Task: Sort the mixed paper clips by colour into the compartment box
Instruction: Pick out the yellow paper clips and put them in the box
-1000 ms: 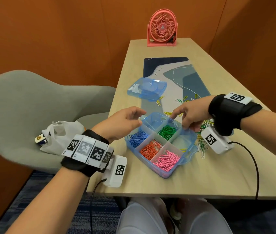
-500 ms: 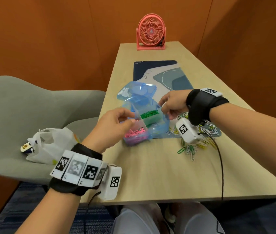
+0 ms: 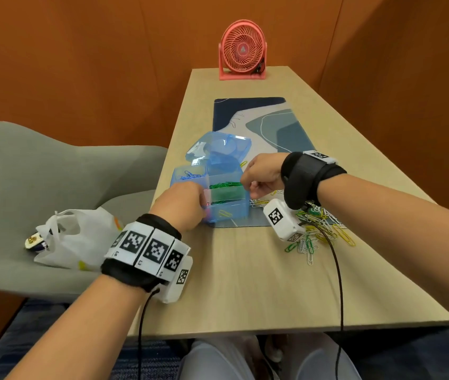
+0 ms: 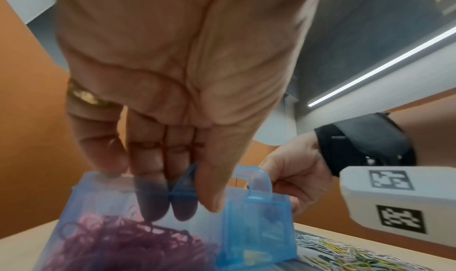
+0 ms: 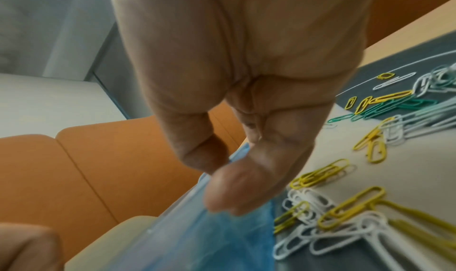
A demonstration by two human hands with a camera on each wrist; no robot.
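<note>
A long wooden table (image 3: 259, 283) runs away from the person between orange walls, with a grey chair (image 3: 39, 174) beside its left edge. A blue and grey patterned mat (image 3: 264, 119) lies along the middle of the table, and a pink desk fan (image 3: 243, 50) stands upright at the far end. On the chair seat sits a crumpled white plastic bag (image 3: 80, 239). The translucent blue compartment box (image 3: 226, 196) is at the near end of the mat, tipped steeply so its open top faces the person, and its hinged lid (image 3: 223, 148) stands open behind it. The left hand (image 3: 182, 207) grips the box's left side; in the left wrist view the fingers (image 4: 153, 203) reach inside over the rim and the thumb presses the outer wall. The right hand (image 3: 263, 175) clamps the box's right edge, with thumb and forefinger pinched on the blue plastic in the right wrist view. Inside the box, green clips (image 3: 224, 185) fill a middle compartment, blue clips (image 3: 190, 175) lie in the upper left one, pink clips (image 4: 118, 242) sit in the one under the left hand, and a single yellow clip (image 3: 224, 213) lies in the lowest one. A loose pile of paper clips (image 3: 319, 231) in yellow, white and green is spread on the table and mat edge just right of the box, below the right wrist.
</note>
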